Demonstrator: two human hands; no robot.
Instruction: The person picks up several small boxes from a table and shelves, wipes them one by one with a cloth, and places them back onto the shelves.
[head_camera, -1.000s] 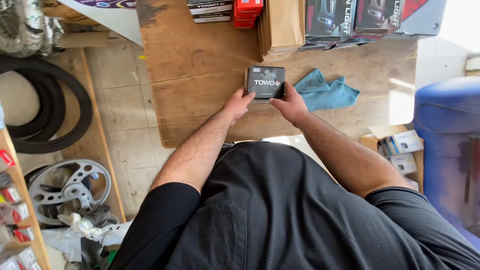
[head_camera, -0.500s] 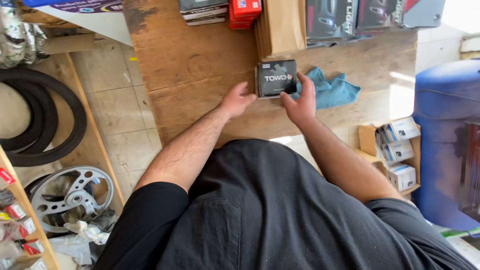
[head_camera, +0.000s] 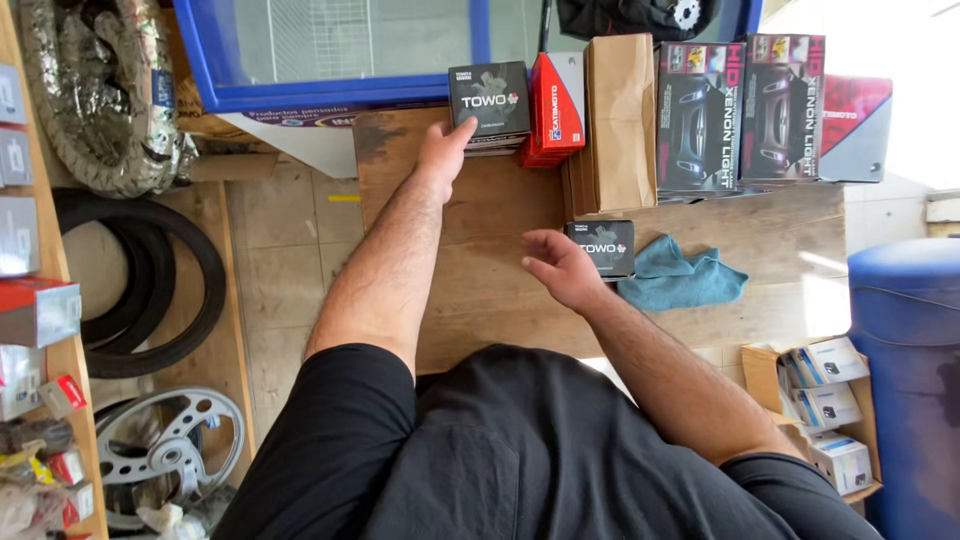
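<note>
A small black box (head_camera: 603, 247) lies on the wooden table (head_camera: 480, 290), just left of a blue cloth (head_camera: 685, 280). My right hand (head_camera: 558, 266) rests beside the box's left edge with fingers apart and holds nothing. My left hand (head_camera: 444, 148) is stretched to the table's far edge. Its fingertips touch the lower left corner of a larger black box (head_camera: 490, 98) that tops a short stack. I cannot see a grip around that box.
A red box (head_camera: 556, 108), a brown paper package (head_camera: 620, 120) and dark headlight boxes (head_camera: 740, 110) line the far edge. A blue barrel (head_camera: 905, 350) and a carton of white boxes (head_camera: 822, 405) stand right. Tyres (head_camera: 150, 290), a sprocket wheel (head_camera: 165, 440) and a shelf are left.
My left hand left the small black box and reached forward to the stacked box. My right hand shifted from the box's right side to its left. The view tilted up.
</note>
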